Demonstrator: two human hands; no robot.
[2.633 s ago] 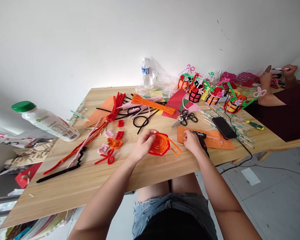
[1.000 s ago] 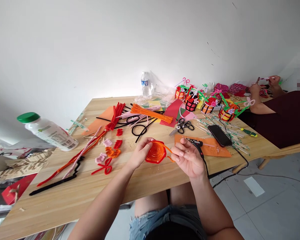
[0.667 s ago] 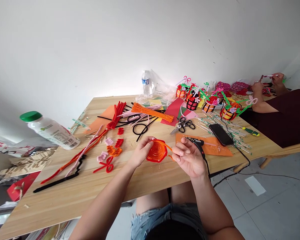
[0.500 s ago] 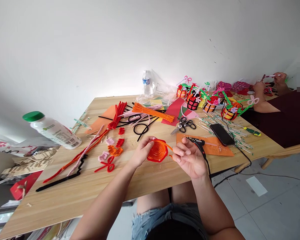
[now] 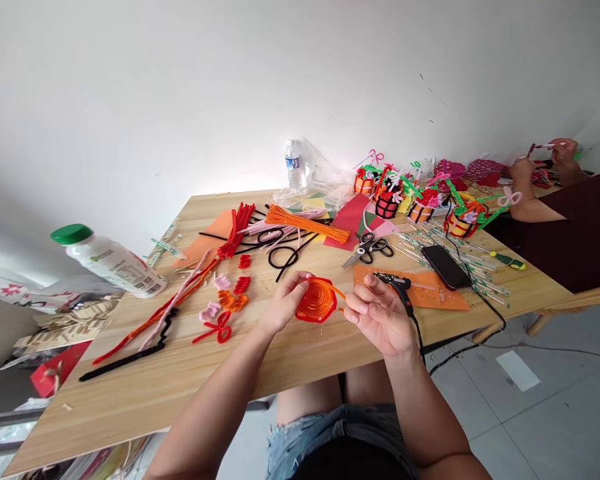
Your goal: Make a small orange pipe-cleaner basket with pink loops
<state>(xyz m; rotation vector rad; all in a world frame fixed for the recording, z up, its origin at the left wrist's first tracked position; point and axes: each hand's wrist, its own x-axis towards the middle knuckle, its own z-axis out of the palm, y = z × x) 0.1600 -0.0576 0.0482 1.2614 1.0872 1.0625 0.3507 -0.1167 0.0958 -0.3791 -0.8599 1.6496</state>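
Observation:
My left hand (image 5: 289, 301) pinches the left edge of a red-rimmed piece with an orange pipe-cleaner coil (image 5: 316, 300) inside it. A loose orange end leads from the coil toward my right hand (image 5: 380, 317), whose fingers are closed on that end. Behind my right hand lies a black glue gun (image 5: 395, 283) on orange paper (image 5: 443, 297). Black-handled scissors (image 5: 370, 247) rest beyond the coil. Left of my hands sit a red pipe-cleaner bow (image 5: 217, 328) and small red, pink and orange curled pieces (image 5: 233, 301).
Pipe-cleaner bundles, orange (image 5: 307, 223) and red (image 5: 237, 230), lie mid-table. Finished flower baskets (image 5: 420, 207) stand at the back right, near a phone (image 5: 446, 267) and a screwdriver (image 5: 507, 260). A white bottle (image 5: 115, 263) leans at the left. Another person's hands (image 5: 545, 160) work at far right.
The view has shifted very slightly. Both hands keep nearly the same place and hold on the orange coil and its loose end.

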